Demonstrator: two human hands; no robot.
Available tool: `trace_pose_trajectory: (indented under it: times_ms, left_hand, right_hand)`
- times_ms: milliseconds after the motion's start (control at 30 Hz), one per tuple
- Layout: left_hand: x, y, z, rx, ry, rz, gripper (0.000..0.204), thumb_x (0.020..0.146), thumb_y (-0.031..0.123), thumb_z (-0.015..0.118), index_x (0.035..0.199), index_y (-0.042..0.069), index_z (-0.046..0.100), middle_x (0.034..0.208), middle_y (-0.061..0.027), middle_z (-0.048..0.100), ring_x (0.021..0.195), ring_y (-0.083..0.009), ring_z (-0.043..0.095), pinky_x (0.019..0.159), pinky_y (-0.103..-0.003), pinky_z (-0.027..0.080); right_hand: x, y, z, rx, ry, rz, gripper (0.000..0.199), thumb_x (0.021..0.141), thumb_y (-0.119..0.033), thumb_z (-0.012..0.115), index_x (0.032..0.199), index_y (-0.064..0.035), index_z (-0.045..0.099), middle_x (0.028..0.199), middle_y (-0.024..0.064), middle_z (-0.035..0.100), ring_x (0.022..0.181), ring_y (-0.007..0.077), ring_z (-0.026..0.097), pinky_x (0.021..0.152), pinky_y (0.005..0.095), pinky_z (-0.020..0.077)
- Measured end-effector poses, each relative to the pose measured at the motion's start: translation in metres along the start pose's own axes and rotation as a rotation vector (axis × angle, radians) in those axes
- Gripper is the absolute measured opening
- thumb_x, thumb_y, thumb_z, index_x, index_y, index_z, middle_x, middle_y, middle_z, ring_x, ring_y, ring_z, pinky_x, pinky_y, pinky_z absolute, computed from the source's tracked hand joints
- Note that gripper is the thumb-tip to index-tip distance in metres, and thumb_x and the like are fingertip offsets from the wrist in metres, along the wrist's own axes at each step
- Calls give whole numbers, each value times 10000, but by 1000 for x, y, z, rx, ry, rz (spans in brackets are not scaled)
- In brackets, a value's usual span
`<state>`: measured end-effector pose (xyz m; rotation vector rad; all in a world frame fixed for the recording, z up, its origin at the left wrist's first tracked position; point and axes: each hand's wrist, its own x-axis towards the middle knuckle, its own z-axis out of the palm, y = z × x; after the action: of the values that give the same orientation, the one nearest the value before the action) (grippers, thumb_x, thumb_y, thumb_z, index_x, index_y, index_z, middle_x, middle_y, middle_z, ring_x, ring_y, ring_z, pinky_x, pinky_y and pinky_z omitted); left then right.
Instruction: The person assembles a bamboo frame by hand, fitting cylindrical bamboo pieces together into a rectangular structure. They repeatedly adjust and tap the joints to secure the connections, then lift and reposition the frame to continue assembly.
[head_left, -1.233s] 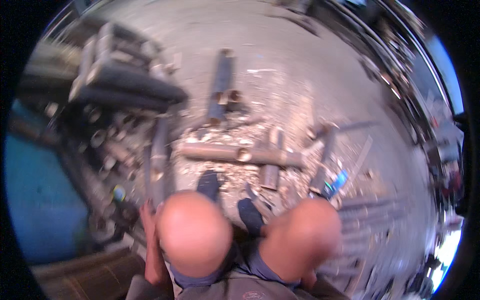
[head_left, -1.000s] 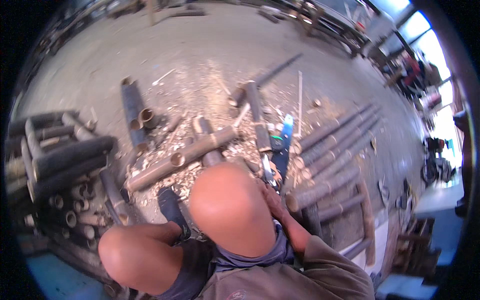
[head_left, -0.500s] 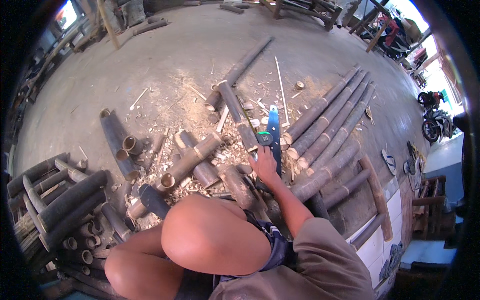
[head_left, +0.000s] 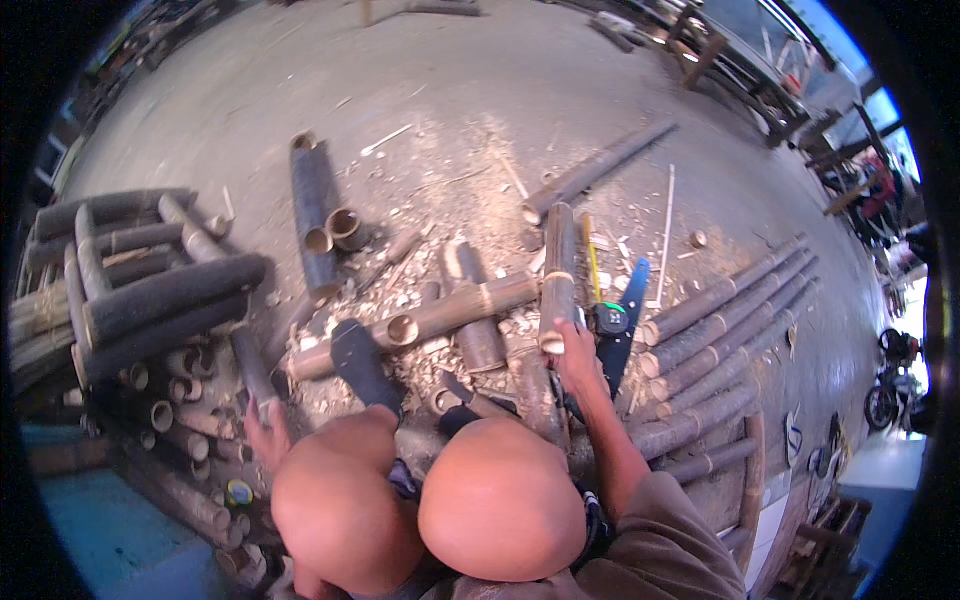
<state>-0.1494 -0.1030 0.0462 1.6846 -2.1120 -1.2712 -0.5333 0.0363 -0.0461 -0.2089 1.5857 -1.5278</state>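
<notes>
My right hand point(head_left: 579, 362) is closed round the near end of a short bamboo piece point(head_left: 558, 270), which leans over a longer pole. Just right of it lies a black and green tape measure point(head_left: 610, 319), its yellow tape point(head_left: 592, 260) drawn out along the bamboo. A handsaw point(head_left: 632, 296) with a bluish blade rests beside the tape measure. At the left, my left hand point(head_left: 268, 437) reaches past my knee, its fingers around the near end of a dark bamboo tube point(head_left: 252, 368); they are somewhat blurred.
Wood chips point(head_left: 430, 265) cover the floor around a crosswise bamboo pole point(head_left: 460, 303). Several poles point(head_left: 725, 310) lie side by side at right. A bamboo frame point(head_left: 165, 290) stands at left above stacked tubes point(head_left: 185, 440). A yellow tape roll point(head_left: 239, 491) lies by the stack.
The view has swung left and downward. My left hand has come into view at the dark tube. My right hand has moved from beside the tape measure onto the short bamboo piece.
</notes>
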Motion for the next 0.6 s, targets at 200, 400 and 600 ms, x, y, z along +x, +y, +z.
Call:
trace_pose_trajectory:
  times_ms: [200,400,600]
  left_hand:
    - [103,9,-23,-980,18,5,809,944,471,707,1594,149,347,1506,-232,495,1359,-431,493,1117,-542,399]
    - [126,61,-10,-1511,-20,39,637,923,620,603,1155,28,559,1038,-155,674,1004,-297,654,889,-487,556]
    - [130,49,-45,-1373,621,299,492,938,427,703,1243,71,556,1077,-77,623,986,-243,633,922,-429,519]
  right_hand:
    - [-77,-33,61,304,-495,214,559,874,-362,656,1277,15,567,938,140,662,761,243,660,597,377,555]
    - [-91,-25,105,-97,-572,452,504,903,-423,666,1214,-26,655,974,100,684,884,195,638,837,369,522]
    - [-79,36,23,-1169,-23,-175,661,903,-500,680,1354,-30,565,1127,241,653,1100,416,647,935,488,515]
